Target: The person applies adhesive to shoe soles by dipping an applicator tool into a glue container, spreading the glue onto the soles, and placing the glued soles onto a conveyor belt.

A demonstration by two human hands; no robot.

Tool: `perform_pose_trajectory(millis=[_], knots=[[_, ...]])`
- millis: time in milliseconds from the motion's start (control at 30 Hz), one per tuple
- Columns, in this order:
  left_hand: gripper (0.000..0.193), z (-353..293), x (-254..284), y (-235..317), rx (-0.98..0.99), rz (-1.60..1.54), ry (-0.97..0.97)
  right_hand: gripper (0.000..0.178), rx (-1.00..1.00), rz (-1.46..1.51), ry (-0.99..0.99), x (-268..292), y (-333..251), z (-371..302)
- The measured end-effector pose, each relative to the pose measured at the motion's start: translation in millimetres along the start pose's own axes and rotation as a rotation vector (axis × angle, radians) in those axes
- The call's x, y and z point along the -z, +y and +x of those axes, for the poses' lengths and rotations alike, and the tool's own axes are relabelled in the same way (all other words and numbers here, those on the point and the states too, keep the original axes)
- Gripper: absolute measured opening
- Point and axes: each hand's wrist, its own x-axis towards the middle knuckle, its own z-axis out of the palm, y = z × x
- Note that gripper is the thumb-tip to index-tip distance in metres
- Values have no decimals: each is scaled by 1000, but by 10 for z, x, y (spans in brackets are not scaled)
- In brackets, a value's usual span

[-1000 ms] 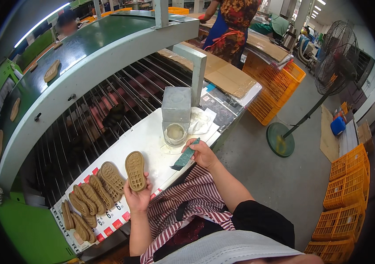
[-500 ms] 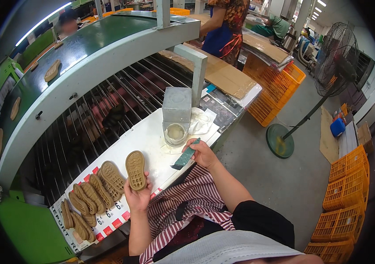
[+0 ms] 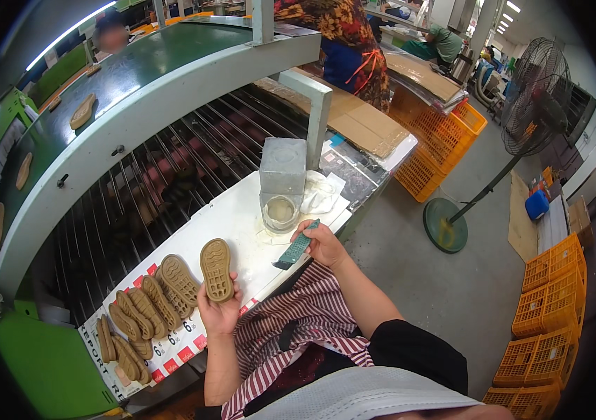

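My left hand (image 3: 219, 312) grips a tan shoe sole (image 3: 215, 266) by its lower end, the patterned face turned up. In my right hand (image 3: 324, 245) is a green, flat-handled brush (image 3: 296, 248), its dark end pointing down and left over the white board (image 3: 242, 210). A glass jar (image 3: 280, 213) with pale contents stands just beyond the brush, against a grey metal block (image 3: 282, 164). Left of my left hand, several more tan soles (image 3: 151, 308) lie in overlapping rows on the board. The brush and the held sole are apart.
Behind the board run metal roller bars (image 3: 193, 161) under a pale curved frame (image 3: 137, 105). Soles lie on the green conveyor belt (image 3: 172, 52). A crumpled white cloth (image 3: 320, 192) is beside the block. Orange crates (image 3: 550, 308) and a standing fan (image 3: 536, 98) are right; a co-worker (image 3: 354, 49) stands behind.
The co-worker at the back has leaned over to the left. My hands, the sole and the brush hold nearly the same positions.
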Motion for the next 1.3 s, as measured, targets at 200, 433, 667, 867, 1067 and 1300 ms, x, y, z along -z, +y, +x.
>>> perform_pose_trajectory(millis=[200, 433, 667, 867, 1067, 1300], knots=[[44, -17, 2, 9, -1, 4, 2, 13, 5, 1, -6, -12, 14, -7], [45, -16, 40, 8, -3, 18, -21, 13, 16, 0, 1, -45, 1, -18], [45, -17, 30, 14, -9, 31, -23, 13, 17, -9, 3, -41, 6, -15], [44, -25, -19, 4, -9, -2, -3, 14, 9, -8, 16, -19, 6, -25], [44, -25, -14, -3, -8, 0, 1, 14, 18, 3, 10, -32, -2, -32], [43, -37, -23, -10, -15, 0, 10, 14, 19, 6, -2, -29, -8, -38]])
